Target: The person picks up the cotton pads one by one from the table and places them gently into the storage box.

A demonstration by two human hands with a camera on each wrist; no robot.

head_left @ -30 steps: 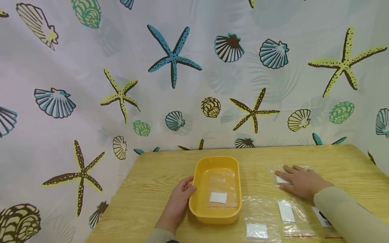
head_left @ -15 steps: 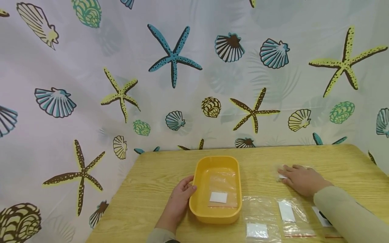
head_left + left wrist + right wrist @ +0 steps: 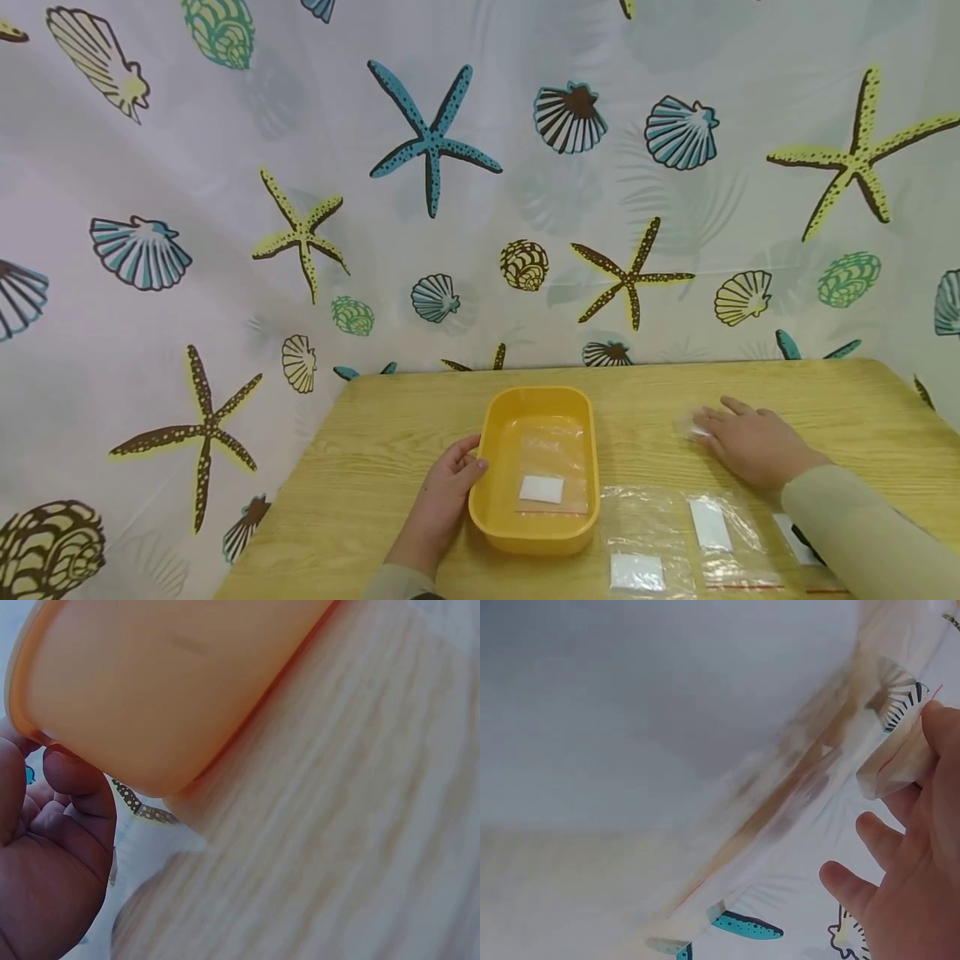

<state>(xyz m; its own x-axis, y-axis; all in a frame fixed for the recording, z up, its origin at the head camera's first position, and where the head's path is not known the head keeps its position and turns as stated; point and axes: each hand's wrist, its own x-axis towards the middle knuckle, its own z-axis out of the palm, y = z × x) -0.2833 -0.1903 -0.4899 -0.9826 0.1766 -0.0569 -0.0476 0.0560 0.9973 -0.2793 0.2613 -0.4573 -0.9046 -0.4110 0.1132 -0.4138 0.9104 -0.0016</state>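
Note:
My left hand (image 3: pixel 446 492) holds the left rim of a yellow plastic tray (image 3: pixel 534 543), thumb inside and fingers outside. In the left wrist view the hand (image 3: pixel 56 855) grips the edge of the tray (image 3: pixel 150 690). Inside the tray lies a clear zip bag (image 3: pixel 558 454) with a white card in it. Over the back right of the table, my right hand (image 3: pixel 757 446) pinches another clear zip bag (image 3: pixel 692 423). The right wrist view shows this bag (image 3: pixel 896 757), with a red line, between thumb and forefinger, the other fingers spread.
Right of the tray, a row of clear zip bags lies on the wooden table (image 3: pixel 360 467): one bag (image 3: pixel 637 525) beside the tray, a second bag (image 3: pixel 742 546), and a third bag (image 3: pixel 795 542) partly covered by the right sleeve. Behind hangs a shell-print curtain (image 3: pixel 480 208).
The right hand lay spread on the zip bag; its fingers have drawn in and now pinch it. The bag's white card is hidden in the head view. The left hand and tray stay put.

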